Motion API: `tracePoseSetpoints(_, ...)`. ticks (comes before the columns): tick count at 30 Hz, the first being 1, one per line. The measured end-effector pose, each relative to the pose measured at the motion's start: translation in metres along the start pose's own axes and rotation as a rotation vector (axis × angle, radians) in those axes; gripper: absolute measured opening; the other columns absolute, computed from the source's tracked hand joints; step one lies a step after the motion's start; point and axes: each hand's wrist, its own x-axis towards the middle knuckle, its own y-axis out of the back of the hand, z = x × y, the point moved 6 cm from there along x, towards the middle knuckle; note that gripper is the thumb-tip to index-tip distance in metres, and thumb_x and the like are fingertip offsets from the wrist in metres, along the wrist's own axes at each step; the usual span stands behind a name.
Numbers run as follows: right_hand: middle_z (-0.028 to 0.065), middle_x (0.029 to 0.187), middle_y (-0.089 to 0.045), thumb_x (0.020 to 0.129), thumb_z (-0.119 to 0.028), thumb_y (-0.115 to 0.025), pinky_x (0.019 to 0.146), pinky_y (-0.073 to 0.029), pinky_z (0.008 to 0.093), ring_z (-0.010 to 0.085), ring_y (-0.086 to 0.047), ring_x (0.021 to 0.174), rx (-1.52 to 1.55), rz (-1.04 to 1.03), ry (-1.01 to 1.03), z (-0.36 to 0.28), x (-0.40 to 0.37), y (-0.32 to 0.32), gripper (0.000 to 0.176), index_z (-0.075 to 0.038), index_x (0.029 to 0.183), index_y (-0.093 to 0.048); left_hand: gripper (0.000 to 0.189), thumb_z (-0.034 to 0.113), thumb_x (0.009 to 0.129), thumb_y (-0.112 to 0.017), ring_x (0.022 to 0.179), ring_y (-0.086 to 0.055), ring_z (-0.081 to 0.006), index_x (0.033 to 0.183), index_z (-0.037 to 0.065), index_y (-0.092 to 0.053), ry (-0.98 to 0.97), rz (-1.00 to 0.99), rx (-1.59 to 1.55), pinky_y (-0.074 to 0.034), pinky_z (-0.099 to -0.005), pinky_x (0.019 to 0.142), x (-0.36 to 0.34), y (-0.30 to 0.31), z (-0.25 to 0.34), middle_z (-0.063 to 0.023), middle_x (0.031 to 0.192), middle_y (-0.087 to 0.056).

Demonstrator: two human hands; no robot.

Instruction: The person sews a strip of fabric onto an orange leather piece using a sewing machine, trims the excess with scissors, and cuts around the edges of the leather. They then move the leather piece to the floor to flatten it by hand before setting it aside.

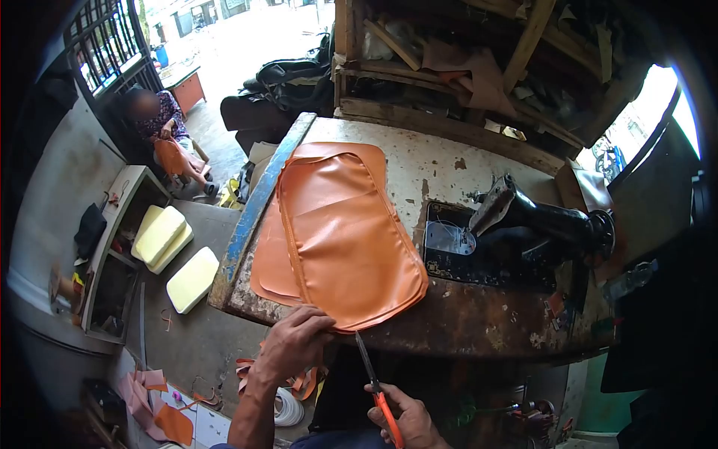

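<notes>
A stitched orange leather-like cover (348, 232) lies on the worktable, its near edge reaching the table's front edge. Beneath it, flat orange pieces (271, 262) stick out at the left and top. My left hand (293, 340) pinches the cover's near edge at its lower left corner. In my right hand (407, 419) are scissors (380, 396) with orange handles, fingers wrapped round the grips. Their blades point up, the tips right at the cover's near edge, just right of my left hand.
A black sewing machine (516, 217) is set into the right side of the worn table (407, 142). Yellow foam blocks (192, 279) lie on the floor at left, with orange scraps (173, 425) lower down. A person (161, 127) sits by the doorway holding orange material. Wooden shelves (449, 86) stand behind.
</notes>
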Motion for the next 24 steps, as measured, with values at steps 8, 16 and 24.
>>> tracePoseSetpoints(8,-0.0042,0.076,-0.058,0.106,-0.019,-0.062,0.043,-0.042,0.0217,0.0058,-0.05,0.05,0.16,0.008,-0.223,0.003,-0.009,0.006,0.034,-0.014,0.139,-0.061,0.018,0.0,0.086,-0.075,0.106,-0.069,-0.0328,0.103,0.002,-0.069,-0.077,0.137,0.0,-0.057,-0.042,0.095,0.004,-0.044,0.031,-0.0133,0.104,-0.07)
tracePoseSetpoints(16,-0.0047,0.076,-0.058,0.11,-0.025,-0.047,0.042,-0.044,0.0216,0.0063,-0.051,0.05,0.191,-0.016,-0.261,0.022,-0.006,0.005,0.03,-0.016,0.134,-0.062,0.026,-0.003,0.077,-0.074,0.109,-0.067,-0.034,0.103,0.002,-0.07,-0.16,0.203,0.113,-0.058,-0.0428,0.094,-0.003,-0.048,0.038,-0.0127,0.106,-0.066)
tracePoseSetpoints(24,-0.0033,0.075,-0.058,0.104,-0.034,-0.068,0.041,-0.045,0.0231,0.0073,-0.052,0.049,0.086,0.008,-0.215,0.011,-0.004,0.004,0.035,-0.015,0.132,-0.063,0.029,-0.005,0.076,-0.077,0.111,-0.067,-0.0303,0.102,0.007,-0.075,-0.274,0.216,0.163,-0.057,-0.0422,0.097,-0.012,-0.056,0.039,-0.0078,0.106,-0.065)
